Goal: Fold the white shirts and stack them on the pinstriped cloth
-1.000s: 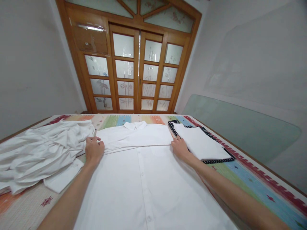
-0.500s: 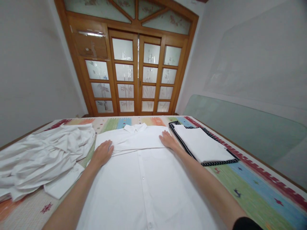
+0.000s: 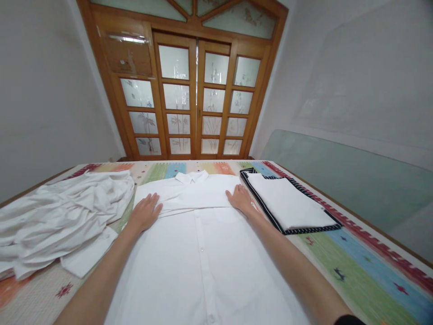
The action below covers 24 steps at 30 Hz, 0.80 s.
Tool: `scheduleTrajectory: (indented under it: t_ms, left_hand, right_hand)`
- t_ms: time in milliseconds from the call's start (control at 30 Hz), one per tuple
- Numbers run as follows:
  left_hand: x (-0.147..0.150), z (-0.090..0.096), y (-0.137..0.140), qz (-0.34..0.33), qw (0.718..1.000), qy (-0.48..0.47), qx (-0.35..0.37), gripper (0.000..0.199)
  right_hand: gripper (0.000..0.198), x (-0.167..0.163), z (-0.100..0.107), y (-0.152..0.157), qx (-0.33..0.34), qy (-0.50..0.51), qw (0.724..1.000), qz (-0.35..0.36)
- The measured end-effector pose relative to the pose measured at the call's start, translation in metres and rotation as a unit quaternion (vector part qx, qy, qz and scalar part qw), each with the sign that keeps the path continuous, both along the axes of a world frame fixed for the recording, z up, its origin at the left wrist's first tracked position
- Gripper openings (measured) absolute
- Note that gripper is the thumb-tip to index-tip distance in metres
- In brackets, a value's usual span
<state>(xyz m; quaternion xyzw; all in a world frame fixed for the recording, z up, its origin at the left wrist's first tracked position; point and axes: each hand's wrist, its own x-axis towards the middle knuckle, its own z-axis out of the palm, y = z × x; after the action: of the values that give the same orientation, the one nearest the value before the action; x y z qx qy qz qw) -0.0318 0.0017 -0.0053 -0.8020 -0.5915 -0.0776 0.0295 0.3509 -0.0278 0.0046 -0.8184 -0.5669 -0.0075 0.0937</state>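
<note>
White shirt (image 3: 176, 257) flat on patterned cover (image 3: 358, 271): sleeves apparently folded across, body not. Person's left hand (image 3: 146, 213) and right hand (image 3: 240, 198) spread on its chest edges. Right of shirt, white cloth (image 3: 289, 202) folded; left, crumpled garment (image 3: 67, 212) unfolded.

Smooth, matt cloth shirt (image 3: 176, 262); glossy wood doors (image 3: 193, 99); panes (image 3: 176, 96) of seemingly frosted glass.

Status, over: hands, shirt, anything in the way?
Left hand, right hand open on shirt. Front up. Crumpled garment left, folded cloth right; neither seems in the way.
</note>
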Motion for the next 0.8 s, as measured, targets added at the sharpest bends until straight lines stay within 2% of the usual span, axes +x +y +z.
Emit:
scheduleTrajectory:
  t_ms: [233, 500, 800]
  left_hand:
    - [0.004, 0.007, -0.006, 0.041, 0.999, 0.03, 0.002, 0.068]
    - [0.006, 0.01, -0.009, 0.056, 0.998, 0.032, -0.015, 0.07]
    - [0.012, 0.016, -0.014, 0.097, 0.994, 0.041, -0.024, 0.072]
  right_hand:
    - [0.081, 0.008, -0.003, 0.006, -0.004, 0.005, 1.0, 0.014]
    - [0.084, 0.031, -0.006, 0.009, -0.025, 0.014, 0.993, 0.116]
    - [0.08, 0.029, -0.011, 0.015, -0.013, 0.01, 0.997, 0.081]
